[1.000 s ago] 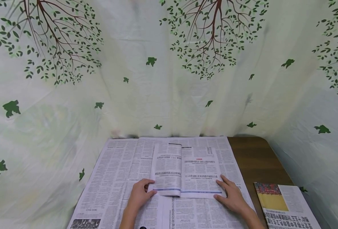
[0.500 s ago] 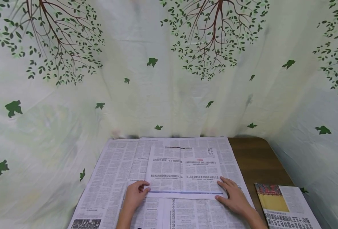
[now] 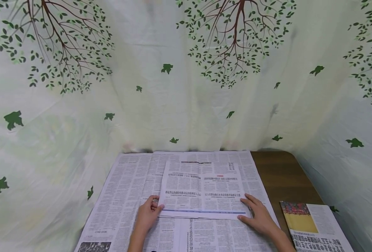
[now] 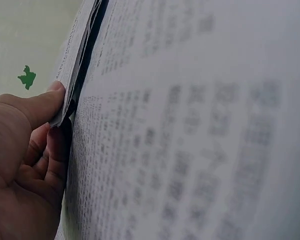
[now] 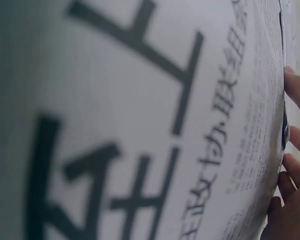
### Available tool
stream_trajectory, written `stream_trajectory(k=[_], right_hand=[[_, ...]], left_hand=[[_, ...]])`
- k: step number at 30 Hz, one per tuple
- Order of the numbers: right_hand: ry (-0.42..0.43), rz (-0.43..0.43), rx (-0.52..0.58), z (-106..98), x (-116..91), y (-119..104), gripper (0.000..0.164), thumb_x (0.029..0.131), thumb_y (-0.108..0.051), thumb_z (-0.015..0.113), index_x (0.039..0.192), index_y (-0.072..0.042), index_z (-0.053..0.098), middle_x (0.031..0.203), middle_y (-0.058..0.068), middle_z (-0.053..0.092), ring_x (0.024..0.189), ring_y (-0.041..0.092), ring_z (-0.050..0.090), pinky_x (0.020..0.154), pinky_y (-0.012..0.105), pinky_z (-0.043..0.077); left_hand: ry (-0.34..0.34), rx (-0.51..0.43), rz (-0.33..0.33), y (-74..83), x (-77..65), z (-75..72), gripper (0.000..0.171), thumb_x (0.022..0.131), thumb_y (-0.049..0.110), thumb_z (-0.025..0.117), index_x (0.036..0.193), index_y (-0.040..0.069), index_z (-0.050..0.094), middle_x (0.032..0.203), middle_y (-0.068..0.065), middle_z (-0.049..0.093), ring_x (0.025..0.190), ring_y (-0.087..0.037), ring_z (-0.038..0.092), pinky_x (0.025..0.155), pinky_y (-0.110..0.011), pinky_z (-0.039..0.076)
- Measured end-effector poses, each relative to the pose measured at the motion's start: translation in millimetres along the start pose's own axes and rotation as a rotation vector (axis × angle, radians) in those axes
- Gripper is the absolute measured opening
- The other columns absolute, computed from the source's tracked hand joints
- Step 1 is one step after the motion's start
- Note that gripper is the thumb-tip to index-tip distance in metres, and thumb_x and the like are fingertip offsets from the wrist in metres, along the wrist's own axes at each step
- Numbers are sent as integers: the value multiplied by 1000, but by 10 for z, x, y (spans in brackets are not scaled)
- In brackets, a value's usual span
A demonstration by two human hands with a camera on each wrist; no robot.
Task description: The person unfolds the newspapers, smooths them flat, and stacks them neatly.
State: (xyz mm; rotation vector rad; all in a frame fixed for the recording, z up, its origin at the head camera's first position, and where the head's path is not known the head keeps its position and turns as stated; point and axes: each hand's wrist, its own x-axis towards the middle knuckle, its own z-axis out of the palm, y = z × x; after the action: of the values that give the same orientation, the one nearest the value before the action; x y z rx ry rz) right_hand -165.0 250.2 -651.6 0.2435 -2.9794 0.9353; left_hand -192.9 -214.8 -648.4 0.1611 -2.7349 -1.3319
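A small folded newspaper [image 3: 201, 187] lies flat, with a blue line along its near edge, on top of larger spread newspaper sheets [image 3: 123, 196]. At its near left corner, my left hand [image 3: 146, 215] pinches the layered edge [image 4: 75, 75]; in the left wrist view the thumb is on top and the curled fingers are below. My right hand [image 3: 257, 216] rests at the near right corner, its fingers and thumb extended against the edge. Its fingertips [image 5: 290, 75] touch the paper's side in the right wrist view. Large print fills most of both wrist views.
Another folded newspaper [image 3: 315, 224] with a red and yellow picture lies at the right. Brown wooden tabletop [image 3: 272, 171] shows along the right side. A pale curtain [image 3: 205, 115] with printed trees and green leaves hangs behind and at both sides.
The newspaper's left half, partly folded in a second ago, has been laid out flat to the left. My left hand moved left with it, then slightly back; the right hand stayed nearly still.
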Motion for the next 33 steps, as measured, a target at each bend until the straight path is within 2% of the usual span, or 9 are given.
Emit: stream_trajectory(k=[8, 14, 17, 20, 24, 26, 28, 30, 33], right_hand=[[-2, 7, 30, 14, 0, 5, 80, 84, -59, 78, 146, -13, 58, 162, 15, 40, 146, 48, 38, 110, 67, 37], [1, -1, 49, 2, -13, 14, 79, 84, -57, 79, 146, -12, 58, 163, 16, 39, 147, 49, 37, 110, 69, 37], [-4, 5, 56, -5, -17, 19, 78, 84, -57, 79, 145, -12, 59, 163, 16, 38, 147, 49, 36, 110, 69, 36], [2, 7, 59, -7, -23, 22, 76, 83, -56, 80, 142, -12, 62, 163, 15, 40, 147, 49, 37, 110, 68, 36], [32, -22, 69, 4, -24, 38, 65, 85, -50, 80, 136, -11, 66, 160, 16, 43, 145, 48, 39, 109, 68, 38], [54, -41, 84, 7, -22, 42, 57, 88, -46, 79, 131, -11, 69, 159, 17, 45, 144, 48, 41, 108, 67, 38], [72, -55, 104, 9, -20, 45, 48, 89, -41, 79, 126, -11, 71, 157, 18, 47, 143, 49, 42, 108, 68, 38], [88, -63, 113, 9, -18, 48, 41, 89, -38, 80, 121, -13, 72, 155, 18, 49, 141, 49, 44, 107, 67, 39], [93, -69, 121, 1, -16, 48, 37, 87, -34, 82, 116, -14, 72, 154, 19, 50, 140, 49, 45, 107, 66, 39]], left_hand=[[48, -61, -55, -71, 18, 27, 12, 93, 19, 77, 100, 15, 69, 77, 6, 68, 68, -6, 57, 65, -19, 46], [63, -153, -123, -77, 15, 43, 15, 93, 23, 77, 99, 10, 73, 86, 0, 67, 75, -9, 57, 66, -19, 47], [59, -169, -160, -86, 12, 38, 17, 93, 26, 77, 100, 11, 73, 86, 1, 66, 77, -11, 57, 68, -20, 46], [36, -182, -160, -99, 2, 26, 17, 94, 26, 75, 102, 12, 70, 81, 4, 64, 74, -10, 55, 68, -21, 44], [-7, -241, -112, -117, -18, -5, 22, 96, 19, 72, 117, 17, 66, 73, 4, 60, 65, -9, 49, 62, -23, 40], [-38, -263, -86, -122, -33, -27, 23, 97, 16, 70, 120, 20, 68, 76, 3, 63, 66, -9, 49, 62, -22, 40], [-77, -272, -63, -118, -52, -50, 21, 99, 16, 67, 119, 21, 73, 88, 2, 70, 75, -7, 56, 68, -20, 44], [-121, -285, -53, -103, -74, -76, 21, 102, 14, 62, 116, 18, 78, 108, -1, 75, 94, -8, 63, 78, -19, 48], [-178, -308, -60, -88, -98, -111, 31, 104, 9, 53, 120, 19, 78, 133, -3, 71, 123, -12, 61, 93, -17, 47]])
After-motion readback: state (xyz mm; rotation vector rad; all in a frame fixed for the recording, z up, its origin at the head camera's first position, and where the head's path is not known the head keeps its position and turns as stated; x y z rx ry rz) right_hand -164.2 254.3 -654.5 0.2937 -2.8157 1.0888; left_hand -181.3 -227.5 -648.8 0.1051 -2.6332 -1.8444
